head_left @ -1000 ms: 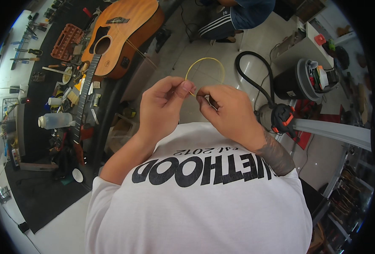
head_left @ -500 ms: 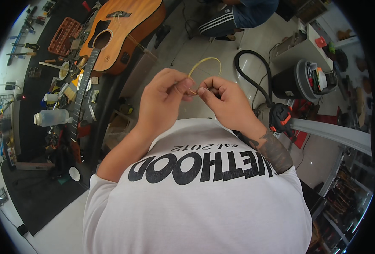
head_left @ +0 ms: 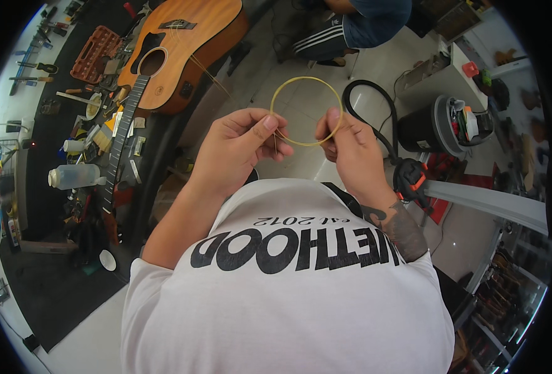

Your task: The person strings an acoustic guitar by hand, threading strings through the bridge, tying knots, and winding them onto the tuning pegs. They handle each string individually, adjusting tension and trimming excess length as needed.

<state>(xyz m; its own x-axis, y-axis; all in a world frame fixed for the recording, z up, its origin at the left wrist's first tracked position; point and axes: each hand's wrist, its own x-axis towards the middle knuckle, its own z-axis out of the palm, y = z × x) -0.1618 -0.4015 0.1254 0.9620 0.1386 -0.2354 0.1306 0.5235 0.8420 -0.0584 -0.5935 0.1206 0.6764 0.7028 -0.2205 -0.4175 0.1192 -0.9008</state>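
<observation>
A coiled guitar string (head_left: 306, 78), brass-yellow and looped into a ring, is held up in front of my chest. My left hand (head_left: 242, 138) pinches the ring's left side between thumb and fingers, and a thin loose end dangles below those fingertips. On the ring's right side, my right hand (head_left: 354, 144) has its thumb and curled fingers closed on the coil. An acoustic guitar (head_left: 189, 47) with an orange-brown top lies on the bench to the left. Several loose strings stretch from its bridge out past its side.
The dark workbench (head_left: 52, 299) carries tools, a clear plastic bottle (head_left: 75, 176) and an orange tool case (head_left: 95, 55). At right stand a black bin (head_left: 428, 126) and a vacuum with a black hose (head_left: 375, 90). A seated person (head_left: 351, 31) is at the far side.
My hands have moved apart, the right one shifting rightward along the coil. The ring now faces me as a full circle instead of being seen partly edge-on.
</observation>
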